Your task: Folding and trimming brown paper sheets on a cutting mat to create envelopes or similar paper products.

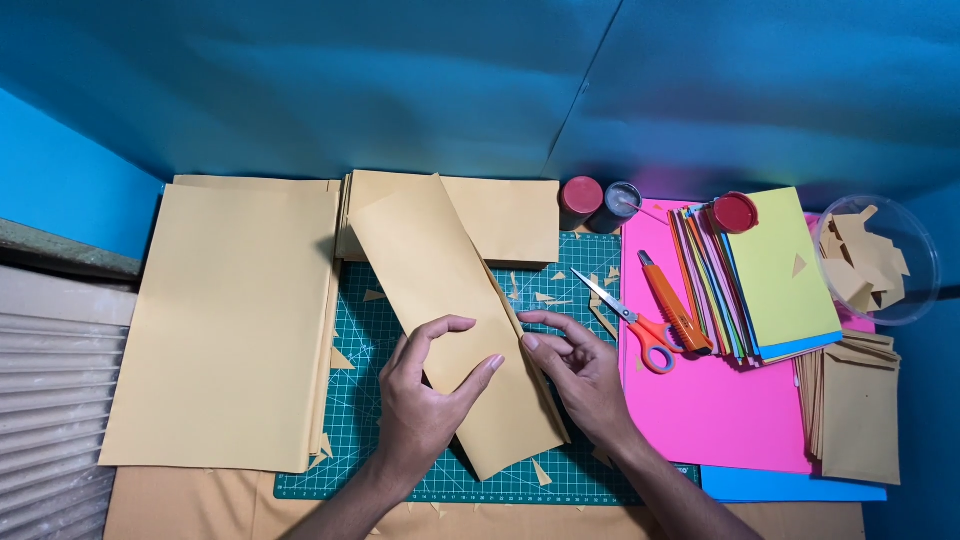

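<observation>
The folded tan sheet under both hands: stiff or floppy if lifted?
Probably light and floppy: the folded tan sheet looks thin and lies flat on the cutting mat. Its folded edge, pressed by the right hand, may stiffen it lengthwise.

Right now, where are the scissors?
In the head view, the orange-handled scissors lie right of the person's right hand, across the green cutting mat's edge onto the pink sheet, beside the orange utility knife.

The counter [170,510] carries a green cutting mat [570,470], a big tan paper stack [225,330], a pink sheet [720,420] and a clear bowl [925,270].
</observation>
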